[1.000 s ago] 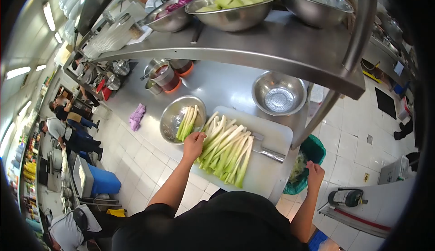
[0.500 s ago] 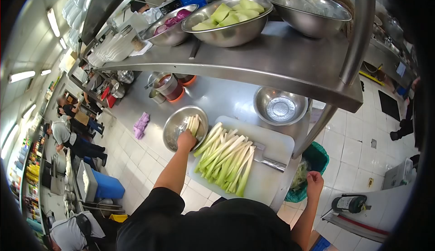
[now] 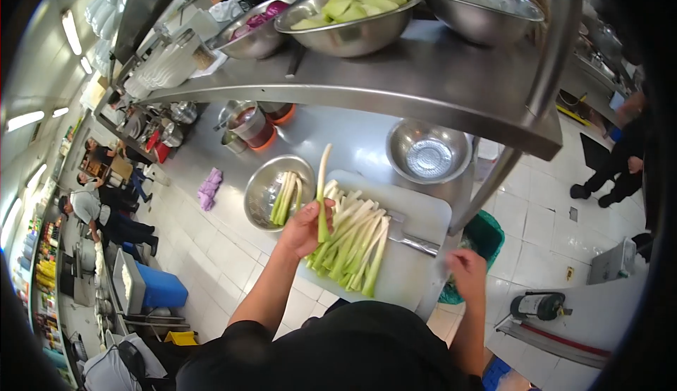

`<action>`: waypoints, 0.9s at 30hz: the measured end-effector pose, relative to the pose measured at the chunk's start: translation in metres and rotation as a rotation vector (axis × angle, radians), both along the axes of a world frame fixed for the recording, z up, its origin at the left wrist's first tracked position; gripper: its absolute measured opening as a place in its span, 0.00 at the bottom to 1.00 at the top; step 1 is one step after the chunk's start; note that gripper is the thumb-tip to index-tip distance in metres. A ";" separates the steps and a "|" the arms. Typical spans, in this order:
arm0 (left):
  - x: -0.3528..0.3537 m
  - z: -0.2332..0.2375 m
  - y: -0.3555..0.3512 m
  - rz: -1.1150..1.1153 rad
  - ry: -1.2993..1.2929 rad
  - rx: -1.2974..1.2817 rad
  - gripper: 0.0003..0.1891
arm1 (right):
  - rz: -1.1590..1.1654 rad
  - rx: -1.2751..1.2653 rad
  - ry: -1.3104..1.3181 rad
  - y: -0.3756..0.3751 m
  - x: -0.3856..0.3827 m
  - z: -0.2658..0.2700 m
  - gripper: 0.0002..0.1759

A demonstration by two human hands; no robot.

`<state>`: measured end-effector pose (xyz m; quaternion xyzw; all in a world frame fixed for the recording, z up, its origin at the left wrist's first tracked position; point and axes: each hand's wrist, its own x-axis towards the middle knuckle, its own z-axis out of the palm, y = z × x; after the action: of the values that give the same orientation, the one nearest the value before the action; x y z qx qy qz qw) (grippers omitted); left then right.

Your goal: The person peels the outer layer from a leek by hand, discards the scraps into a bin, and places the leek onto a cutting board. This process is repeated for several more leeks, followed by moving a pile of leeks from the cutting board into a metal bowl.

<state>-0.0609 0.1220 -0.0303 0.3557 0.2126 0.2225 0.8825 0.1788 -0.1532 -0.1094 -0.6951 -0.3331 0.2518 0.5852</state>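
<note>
My left hand (image 3: 301, 230) grips a single leek (image 3: 324, 183), held upright at the left edge of the white cutting board (image 3: 423, 211). A pile of leeks (image 3: 349, 246), white at one end and green at the other, lies across the board. Beside the pile rests a cleaver (image 3: 417, 243), its blade partly under the stalks. Left of the board, a metal bowl (image 3: 305, 169) holds several leek stalks (image 3: 285, 199). My right hand (image 3: 467, 275) is near the board's right corner, over the green-lined bin (image 3: 496, 239); its fingers are blurred.
A perforated metal bowl (image 3: 429, 153) stands behind the board. Overhead, a steel shelf (image 3: 423, 70) carries bowls of cut green pieces (image 3: 352, 7) and purple onions (image 3: 261, 19). A purple cloth (image 3: 209, 188) lies at the counter's left edge. Other people stand further off on both sides.
My left hand has come out of the metal bowl toward the board and now holds one leek upright; stalks remain in the bowl. My right hand has moved left and up, toward the board.
</note>
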 end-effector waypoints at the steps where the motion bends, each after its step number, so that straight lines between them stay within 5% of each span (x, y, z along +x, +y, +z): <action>1: 0.009 0.000 -0.012 -0.070 -0.066 -0.015 0.16 | 0.092 0.035 -0.031 0.013 -0.011 0.023 0.07; 10: 0.043 0.015 -0.093 -0.125 0.018 0.200 0.14 | 0.403 0.175 0.059 0.055 -0.073 0.098 0.13; 17: 0.042 0.042 -0.103 -0.282 0.202 0.520 0.16 | 0.361 0.123 0.168 0.044 -0.071 0.094 0.09; 20: 0.047 0.049 -0.108 -0.208 0.235 0.588 0.12 | 0.311 0.163 -0.046 0.041 -0.068 0.099 0.07; 22: 0.047 0.047 -0.108 -0.107 0.367 0.871 0.10 | 0.144 0.220 -0.225 0.041 -0.067 0.099 0.06; 27: 0.048 0.059 -0.114 -0.144 0.512 1.029 0.12 | 0.144 0.233 -0.150 0.041 -0.069 0.101 0.06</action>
<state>-0.0133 0.0081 0.0288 0.7952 0.2589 0.1435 0.5292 0.1096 -0.1124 -0.0087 -0.6137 -0.4518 0.2001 0.6159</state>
